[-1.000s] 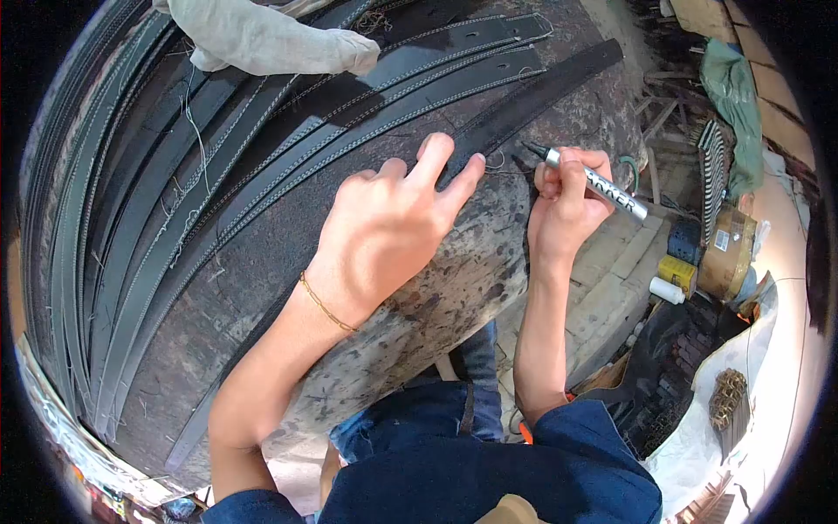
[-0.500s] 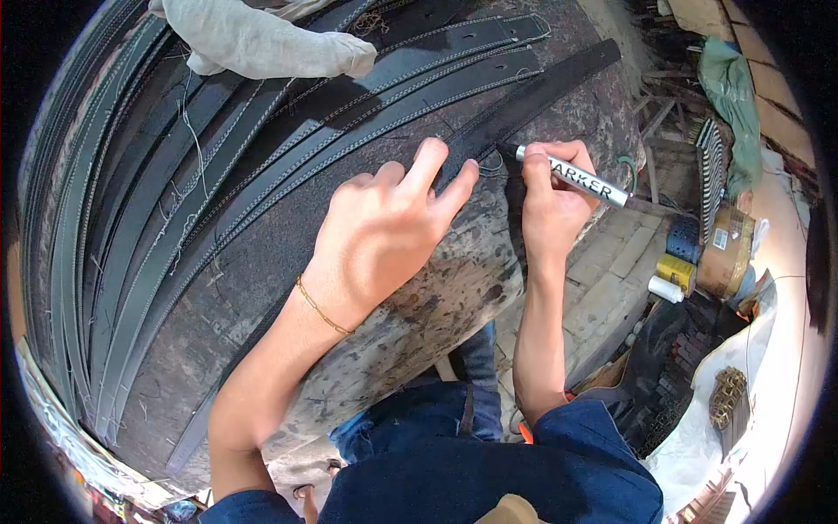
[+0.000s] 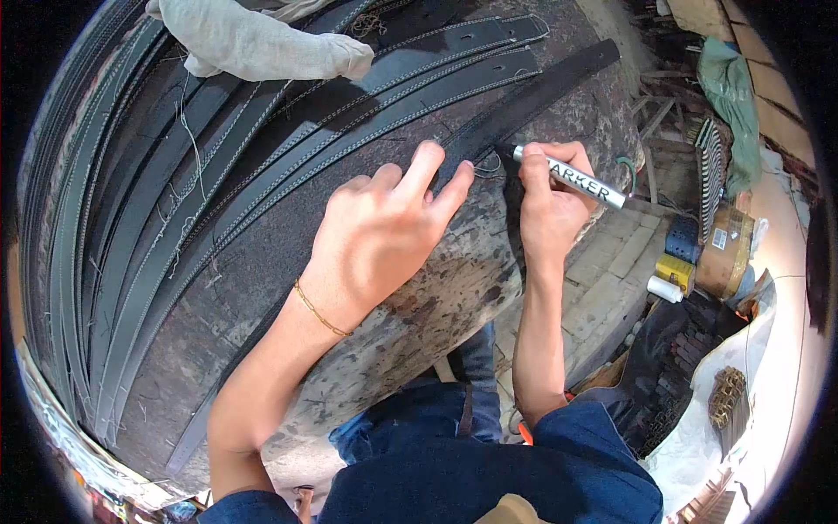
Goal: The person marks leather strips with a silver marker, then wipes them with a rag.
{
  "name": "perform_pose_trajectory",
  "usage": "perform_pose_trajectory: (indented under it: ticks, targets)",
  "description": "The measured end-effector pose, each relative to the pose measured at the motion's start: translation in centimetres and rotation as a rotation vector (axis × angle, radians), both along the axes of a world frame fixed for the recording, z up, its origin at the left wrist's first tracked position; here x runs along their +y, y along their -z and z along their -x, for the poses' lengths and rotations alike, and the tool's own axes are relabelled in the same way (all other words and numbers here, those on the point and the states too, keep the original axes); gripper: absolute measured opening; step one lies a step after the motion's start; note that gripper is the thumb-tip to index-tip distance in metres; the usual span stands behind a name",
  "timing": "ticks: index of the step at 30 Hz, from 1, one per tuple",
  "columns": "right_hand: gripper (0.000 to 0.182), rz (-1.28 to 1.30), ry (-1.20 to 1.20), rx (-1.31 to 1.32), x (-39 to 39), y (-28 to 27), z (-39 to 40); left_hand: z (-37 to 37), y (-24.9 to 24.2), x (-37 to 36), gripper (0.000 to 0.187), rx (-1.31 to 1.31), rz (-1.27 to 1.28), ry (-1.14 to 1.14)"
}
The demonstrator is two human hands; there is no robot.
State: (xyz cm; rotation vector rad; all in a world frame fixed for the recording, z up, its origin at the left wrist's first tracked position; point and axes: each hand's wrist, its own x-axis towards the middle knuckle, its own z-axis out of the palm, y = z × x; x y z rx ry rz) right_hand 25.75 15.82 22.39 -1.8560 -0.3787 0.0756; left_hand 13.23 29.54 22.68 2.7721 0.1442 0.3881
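A black leather strap (image 3: 532,103) with stitched edges lies slantwise on the dark worktop (image 3: 288,196), its tip towards the upper right. My left hand (image 3: 380,214) holds it against the surface, index finger and thumb at its two sides and the other fingers curled. In my right hand (image 3: 554,196) is a silver marker (image 3: 580,181), gripped like a pen between thumb and fingers. The marker's dark end points left at the strap's lower edge, close to my left thumb. A loose thread (image 3: 489,166) curls between the two hands.
Several stitched black straps (image 3: 367,118) fan out across the worktop on the left, with loose threads on them. A pale cloth roll (image 3: 262,42) rests over some. Beyond the worktop's right edge are a striped brush (image 3: 711,170), a cardboard box (image 3: 726,249) and thread spools (image 3: 674,271).
The marker has shifted a little to the left in my right hand, and its lettering is turned slightly. My left hand stays almost where it was on the strap.
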Motion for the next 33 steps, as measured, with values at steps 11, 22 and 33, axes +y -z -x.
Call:
perform_pose_trajectory:
  ticks: [11,22,33]
  targets:
    - [0.012,-0.024,0.017,-0.023,-0.1,0.4,-0.2,-0.1,0.0,0.0,0.046,0.008,-0.002,-0.007]
    - [0.013,-0.135,0.022,0.040,0.1,-0.1,0.0,-0.2,-0.2,0.1,0.049,0.012,0.026,-0.004]
    - [0.012,-0.074,-0.006,0.013,-0.1,-0.3,0.2,-0.2,-0.9,0.1,0.051,0.053,0.050,0.004]
